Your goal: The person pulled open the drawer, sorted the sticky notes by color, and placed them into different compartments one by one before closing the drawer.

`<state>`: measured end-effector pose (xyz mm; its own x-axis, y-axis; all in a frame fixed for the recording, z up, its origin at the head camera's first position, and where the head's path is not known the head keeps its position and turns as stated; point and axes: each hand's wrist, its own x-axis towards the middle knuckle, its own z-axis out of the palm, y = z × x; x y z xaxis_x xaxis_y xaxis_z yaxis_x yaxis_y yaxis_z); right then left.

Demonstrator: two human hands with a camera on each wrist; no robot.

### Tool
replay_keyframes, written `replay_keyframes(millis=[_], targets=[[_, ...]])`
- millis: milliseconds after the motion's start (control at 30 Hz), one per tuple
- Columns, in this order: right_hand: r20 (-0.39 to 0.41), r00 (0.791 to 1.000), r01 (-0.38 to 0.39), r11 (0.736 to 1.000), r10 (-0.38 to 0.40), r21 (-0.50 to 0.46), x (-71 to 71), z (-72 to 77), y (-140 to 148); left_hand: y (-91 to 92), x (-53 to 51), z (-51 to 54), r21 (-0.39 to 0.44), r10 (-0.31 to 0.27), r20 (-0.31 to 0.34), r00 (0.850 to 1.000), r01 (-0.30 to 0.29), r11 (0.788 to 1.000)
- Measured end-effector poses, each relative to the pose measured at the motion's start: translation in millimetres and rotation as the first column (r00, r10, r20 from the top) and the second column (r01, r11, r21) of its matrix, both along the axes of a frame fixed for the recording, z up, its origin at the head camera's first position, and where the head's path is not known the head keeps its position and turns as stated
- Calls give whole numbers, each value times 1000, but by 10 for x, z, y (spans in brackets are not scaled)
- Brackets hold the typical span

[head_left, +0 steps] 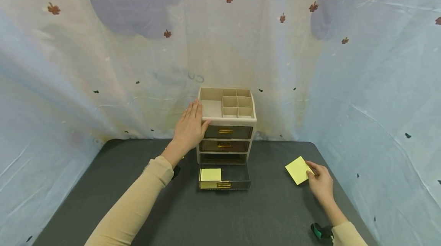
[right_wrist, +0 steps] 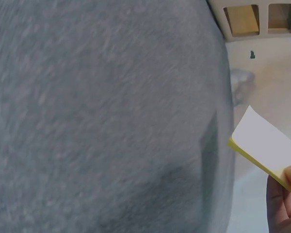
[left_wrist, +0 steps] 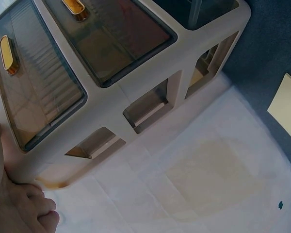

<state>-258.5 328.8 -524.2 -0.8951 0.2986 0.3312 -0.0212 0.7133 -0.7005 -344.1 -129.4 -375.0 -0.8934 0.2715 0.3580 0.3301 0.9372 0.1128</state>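
A cream desktop drawer organizer [head_left: 227,121] stands at the back of the table, its bottom drawer [head_left: 237,181] pulled out. In that drawer's left half lies a yellow sticky note pad [head_left: 210,175]. My left hand [head_left: 188,129] rests against the organizer's upper left side with fingers extended; some of its curled-looking fingers [left_wrist: 39,206] show in the left wrist view. Off to the right, my right hand [head_left: 321,181] pinches another yellow sticky note pad [head_left: 298,170] by its edge, above the table. The pad [right_wrist: 266,141] shows its thickness in the right wrist view.
Left of the organizer lies another pale yellow pad [left_wrist: 288,107], mostly hidden behind the left arm in the head view. The two upper drawers, a smoky one [head_left: 237,132] and a brownish one [head_left: 239,147], are closed. A patterned curtain [head_left: 220,54] surrounds the dark table [head_left: 268,211].
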Motion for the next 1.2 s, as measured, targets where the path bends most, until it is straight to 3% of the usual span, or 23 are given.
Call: replay_keyframes(millis=[167, 767, 1000, 1200], targets=[[-9, 1000, -6, 999, 5, -41, -10, 101, -85, -6, 3, 2, 4, 4, 0, 1000, -4, 1000], [-176, 980, -113, 990, 96, -88, -19, 357, -459, -3, 13, 16, 3, 3, 14, 1000, -3, 1000], [-218, 954, -222, 973, 204, -65, 16, 404, -629, 1, 13, 13, 6, 3, 12, 1000, -3, 1000], [-278, 915, -309, 951, 291, -22, 6, 420, -781, 6, 23, 27, 7, 3, 15, 1000, -3, 1000]])
